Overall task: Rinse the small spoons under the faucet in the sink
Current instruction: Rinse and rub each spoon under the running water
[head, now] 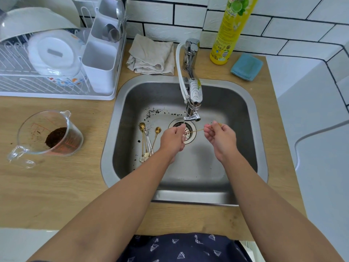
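Over the steel sink (245, 110), beneath the faucet (194, 95), the left hand (172, 138) and right hand (221, 138) each pinch an end of one gold spoon (196, 130), held level above the drain (186, 132). Three more small spoons (148, 140) lie on the sink floor, left of the drain.

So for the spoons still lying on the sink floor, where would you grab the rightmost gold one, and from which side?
Take the rightmost gold spoon by its thin stem, just below the bowl, coming straight down from above. It lies flat on the sink floor and its bowl end fans clear of the others, whereas the flower-shaped handle ends bunch together. The left hand is nearest.
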Motion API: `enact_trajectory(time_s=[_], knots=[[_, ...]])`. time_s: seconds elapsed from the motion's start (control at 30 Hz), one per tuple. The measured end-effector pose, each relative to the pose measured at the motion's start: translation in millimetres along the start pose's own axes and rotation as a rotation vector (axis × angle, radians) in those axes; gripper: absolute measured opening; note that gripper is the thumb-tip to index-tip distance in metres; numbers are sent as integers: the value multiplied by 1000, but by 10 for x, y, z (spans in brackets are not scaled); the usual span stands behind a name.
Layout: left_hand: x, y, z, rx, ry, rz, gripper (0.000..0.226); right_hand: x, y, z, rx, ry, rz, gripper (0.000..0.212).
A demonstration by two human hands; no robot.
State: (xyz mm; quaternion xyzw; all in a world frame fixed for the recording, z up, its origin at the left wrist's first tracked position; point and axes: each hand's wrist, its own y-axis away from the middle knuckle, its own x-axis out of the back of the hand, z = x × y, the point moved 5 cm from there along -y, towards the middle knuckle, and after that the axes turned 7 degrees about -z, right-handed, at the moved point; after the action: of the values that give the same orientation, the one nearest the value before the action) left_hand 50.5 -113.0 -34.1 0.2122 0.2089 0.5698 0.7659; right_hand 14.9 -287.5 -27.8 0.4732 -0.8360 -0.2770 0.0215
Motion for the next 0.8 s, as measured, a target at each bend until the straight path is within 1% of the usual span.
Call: enact_trajectory(time_s=[0.07,0.13,0.2,0.23,0.27,0.4,0.47,0.53,0.57,0.63,0.73,0.8], knots=[[-24,5,58,-36,5,-34,23,9,10,-7,7,-29,6,17],[-56,21,89,-66,38,-131,11,21,10,-34,15,-39,18,16],[-52,24,68,-56,62,-209,12,23,19,-55,16,-24,17,15],[-36,20,44,-43,51,-217,14,13,27,-54,13,-7,10,15],[-10,16,19,-27,32,-199,17,-6,35,-46,8,13,0,16],[77,-15,-59,9,17,-38,27,-80,77,7,3,28,-10,16],[71,-6,-69,16,36,-59,25,-71,82,22,2,18,1,18],[44,14,-56,33,109,-155,16,-37,74,22,0,-2,-1,17],[32,28,-44,49,181,-209,13,-24,69,15,-1,-20,-13,14],[33,49,-5,88,352,-281,17,-10,59,-10,-4,-63,-74,8],[65,49,50,115,543,-287,22,-46,70,-79,23,-93,-211,16],[67,37,80,86,529,-273,21,-55,62,-130,59,-61,-239,14]])
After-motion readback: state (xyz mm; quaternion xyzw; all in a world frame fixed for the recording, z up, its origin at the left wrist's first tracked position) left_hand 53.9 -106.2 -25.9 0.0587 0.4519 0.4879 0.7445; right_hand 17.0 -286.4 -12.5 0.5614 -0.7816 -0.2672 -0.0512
